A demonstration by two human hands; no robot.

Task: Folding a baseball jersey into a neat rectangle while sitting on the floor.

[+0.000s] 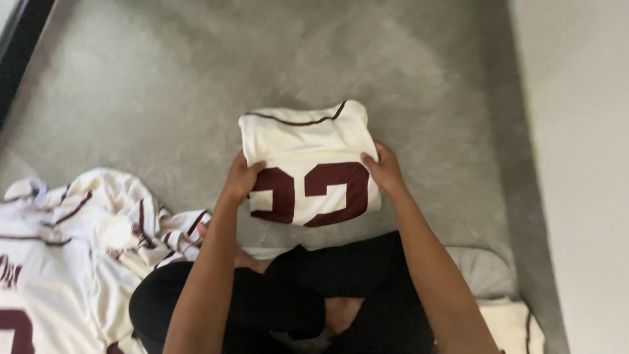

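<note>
folded jersey (308, 157) between both hands (313, 176)

Both forearms are bare from the elbow down, with no sleeves, watch, rings or bracelets showing on the left hand (241, 178) or the right hand (385, 170). Black trousers (262, 301) cover the legs below the hands; the cloth is plain, soft and unmarked, creased at the knees.

Matt cloth jersey (308, 157) on soft, plush grey carpet (164, 85).
</note>
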